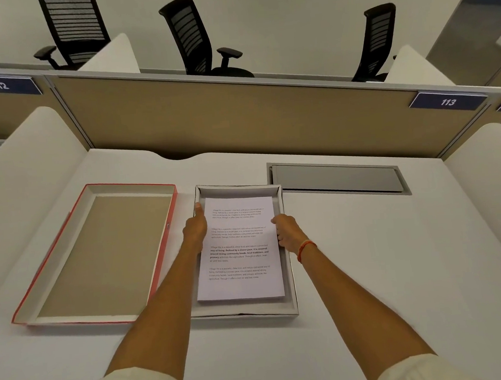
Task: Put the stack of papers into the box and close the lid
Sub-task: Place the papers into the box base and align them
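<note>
Both hands, left (194,228) and right (288,231), gripped the white printed paper stack (239,250) inside the shallow grey cardboard box (290,276); fitting the red-edged lid (98,255) likely came next.

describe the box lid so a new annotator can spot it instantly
On the white desk, look left of the person's left hand. The box lid lies upside down there, a wide shallow tray with a brown inside. Its red outer edge sets it apart from the grey box beside it, which holds the stack of papers.
</note>
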`<state>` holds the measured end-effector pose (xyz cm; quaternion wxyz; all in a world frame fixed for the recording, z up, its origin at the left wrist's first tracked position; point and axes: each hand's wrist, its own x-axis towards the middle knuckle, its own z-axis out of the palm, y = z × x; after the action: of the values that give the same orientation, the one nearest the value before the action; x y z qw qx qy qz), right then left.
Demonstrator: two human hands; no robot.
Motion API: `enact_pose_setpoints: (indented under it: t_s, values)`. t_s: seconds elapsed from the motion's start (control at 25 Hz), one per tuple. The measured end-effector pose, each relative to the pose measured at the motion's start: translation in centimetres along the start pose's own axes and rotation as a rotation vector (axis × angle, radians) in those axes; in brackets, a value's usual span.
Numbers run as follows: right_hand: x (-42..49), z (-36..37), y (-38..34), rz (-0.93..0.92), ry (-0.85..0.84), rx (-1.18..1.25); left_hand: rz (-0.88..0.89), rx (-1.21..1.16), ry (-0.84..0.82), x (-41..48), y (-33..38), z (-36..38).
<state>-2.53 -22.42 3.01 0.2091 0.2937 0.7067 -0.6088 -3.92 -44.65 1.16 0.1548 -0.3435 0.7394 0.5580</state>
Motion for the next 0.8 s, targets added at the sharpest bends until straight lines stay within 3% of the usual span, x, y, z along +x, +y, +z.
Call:
enact_pose_setpoints:
  t_s: [0.24,0.48,0.56,0.8]
  values:
    - [0.2,0.1,-0.2,-0.013,0.039,-0.024,-0.002,-0.015,0.003,-0.2,0.2,-0.5]
    - [0.0,-0.5,-1.9,0.026,-0.038,0.028,0.069,0.129,0.006,-4.9,3.0,-0.2]
    - [-0.4,-0.9,-3.6,0.011,-0.061,0.018,0.096,0.073,-0.005,-6.8,3.8,0.1]
    - [1.0,-0.7,-6.6,-0.217,-0.081,-0.159,-0.013,-0.224,-0.248,-10.8,2.2,0.2]
